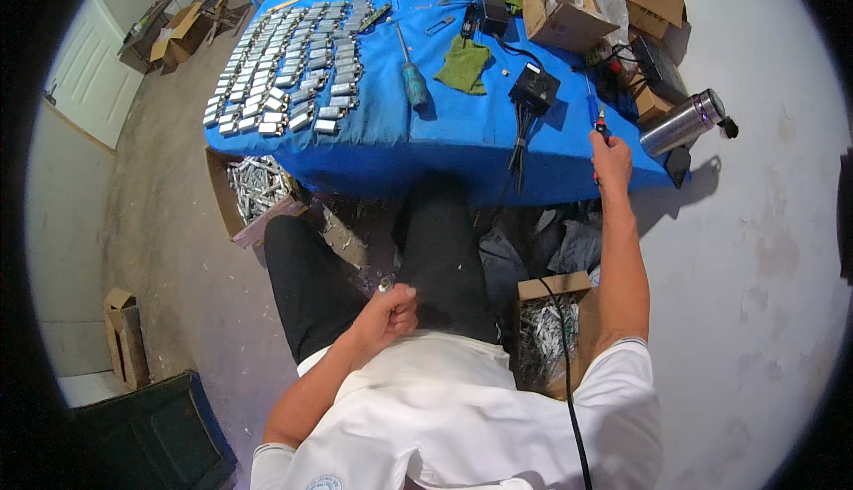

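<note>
My left hand (388, 319) is closed in a fist above my lap. The end of a small silver metal part (385, 285) sticks out past its thumb. At the table's right edge, my right hand (611, 159) is wrapped round a red-and-black handled tool (601, 126); its kind is unclear from here. Just beyond that hand lies a thin tool with a blue handle (593, 103). To its right leans a steel flask (684, 123). Rows of small silver metal parts (293, 63) cover the left of the blue tablecloth (444, 157).
A teal-handled screwdriver (414, 86), a green cloth (463, 66) and a black box with bundled cables (534, 90) lie mid-table. Cardboard boxes (569, 23) crowd the far right. Below stand boxes of metal pieces, one left (227, 192), one right (582, 339). A black cable (569, 374) crosses my right side.
</note>
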The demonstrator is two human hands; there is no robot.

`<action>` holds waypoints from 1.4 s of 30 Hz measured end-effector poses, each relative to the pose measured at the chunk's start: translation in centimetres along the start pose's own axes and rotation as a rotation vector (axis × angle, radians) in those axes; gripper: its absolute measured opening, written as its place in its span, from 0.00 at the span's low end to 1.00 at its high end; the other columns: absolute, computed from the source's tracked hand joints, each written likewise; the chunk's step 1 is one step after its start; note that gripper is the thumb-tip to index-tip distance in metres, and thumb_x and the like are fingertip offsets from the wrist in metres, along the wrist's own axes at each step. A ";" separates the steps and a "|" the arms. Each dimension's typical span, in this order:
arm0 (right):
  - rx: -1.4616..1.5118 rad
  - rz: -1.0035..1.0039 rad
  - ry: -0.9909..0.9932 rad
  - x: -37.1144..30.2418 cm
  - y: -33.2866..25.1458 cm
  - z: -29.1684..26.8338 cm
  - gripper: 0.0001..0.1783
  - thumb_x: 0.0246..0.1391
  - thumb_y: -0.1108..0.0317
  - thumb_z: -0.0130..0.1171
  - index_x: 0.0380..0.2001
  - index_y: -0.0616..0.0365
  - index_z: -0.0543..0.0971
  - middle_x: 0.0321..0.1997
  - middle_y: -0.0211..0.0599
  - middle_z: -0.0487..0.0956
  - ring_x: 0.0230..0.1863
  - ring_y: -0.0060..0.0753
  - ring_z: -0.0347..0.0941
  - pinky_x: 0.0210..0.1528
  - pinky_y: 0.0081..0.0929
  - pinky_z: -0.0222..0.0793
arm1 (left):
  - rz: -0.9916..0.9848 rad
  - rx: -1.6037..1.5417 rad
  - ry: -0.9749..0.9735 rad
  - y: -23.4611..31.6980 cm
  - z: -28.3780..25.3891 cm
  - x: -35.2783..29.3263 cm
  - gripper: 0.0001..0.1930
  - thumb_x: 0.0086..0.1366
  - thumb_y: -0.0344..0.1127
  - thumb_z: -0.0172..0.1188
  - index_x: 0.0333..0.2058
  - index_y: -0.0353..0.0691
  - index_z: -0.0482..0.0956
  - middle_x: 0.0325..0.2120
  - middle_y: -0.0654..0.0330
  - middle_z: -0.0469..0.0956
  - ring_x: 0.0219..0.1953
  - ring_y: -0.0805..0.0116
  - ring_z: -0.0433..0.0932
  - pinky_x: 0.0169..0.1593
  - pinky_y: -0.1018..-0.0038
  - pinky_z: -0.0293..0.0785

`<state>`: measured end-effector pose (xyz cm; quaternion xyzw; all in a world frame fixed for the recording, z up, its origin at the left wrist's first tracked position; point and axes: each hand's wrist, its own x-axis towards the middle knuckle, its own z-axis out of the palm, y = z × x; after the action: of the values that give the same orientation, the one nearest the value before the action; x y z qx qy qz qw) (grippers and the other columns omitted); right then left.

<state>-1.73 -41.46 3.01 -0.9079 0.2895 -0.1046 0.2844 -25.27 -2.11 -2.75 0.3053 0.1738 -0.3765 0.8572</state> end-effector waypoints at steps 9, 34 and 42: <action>-0.211 -0.283 0.067 4.3 -5.6 4.2 0.27 0.44 0.44 0.61 0.35 0.59 0.82 0.37 0.46 0.82 0.41 0.49 0.78 0.44 0.39 0.70 | 0.007 -0.171 -0.038 -0.2 -3.5 1.5 0.20 0.66 0.39 0.54 0.17 0.50 0.57 0.11 0.72 0.53 0.13 0.79 0.49 0.19 0.78 0.46; -0.076 -1.047 -1.444 -25.9 -14.0 10.5 0.11 0.53 0.64 0.62 0.33 0.62 0.79 0.28 0.42 0.79 0.29 0.35 0.75 0.32 0.28 0.69 | 0.420 0.373 0.188 -2.9 -4.7 4.8 0.08 0.58 0.38 0.60 0.25 0.42 0.74 0.15 0.69 0.63 0.16 0.81 0.58 0.19 0.79 0.50; 0.121 -0.694 -1.515 -24.7 -14.8 8.9 0.08 0.53 0.68 0.62 0.33 0.62 0.79 0.25 0.30 0.77 0.28 0.18 0.70 0.31 0.21 0.67 | 0.075 0.238 0.012 3.8 -3.3 -0.7 0.08 0.62 0.37 0.57 0.27 0.42 0.72 0.17 0.72 0.63 0.18 0.83 0.58 0.21 0.81 0.49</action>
<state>-11.70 -12.98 3.67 -0.7533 -0.2822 0.4374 0.4021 -23.08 2.41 -3.37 0.4135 0.1214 -0.3601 0.8274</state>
